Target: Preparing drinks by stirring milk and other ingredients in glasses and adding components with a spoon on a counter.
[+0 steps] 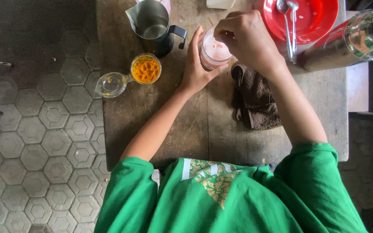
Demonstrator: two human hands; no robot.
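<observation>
A metal pitcher (153, 25) with a black handle is placed at the far left of the wooden table (186, 125), and near it an open glass jar (145, 69) of yellow powder is seen, its lid (111, 84) lying beside it. A brown cloth (255, 99) is laid further right. At the far right, two spoons (289, 26) are kept on a red plate (314, 17).

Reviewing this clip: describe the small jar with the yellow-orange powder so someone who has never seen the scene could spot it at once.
On the wooden table, look left of the left hand and just below the metal pitcher. There stands the small glass jar, open, with its clear hinged lid flipped out to the left. Nothing else on the table holds bright yellow-orange powder.
</observation>
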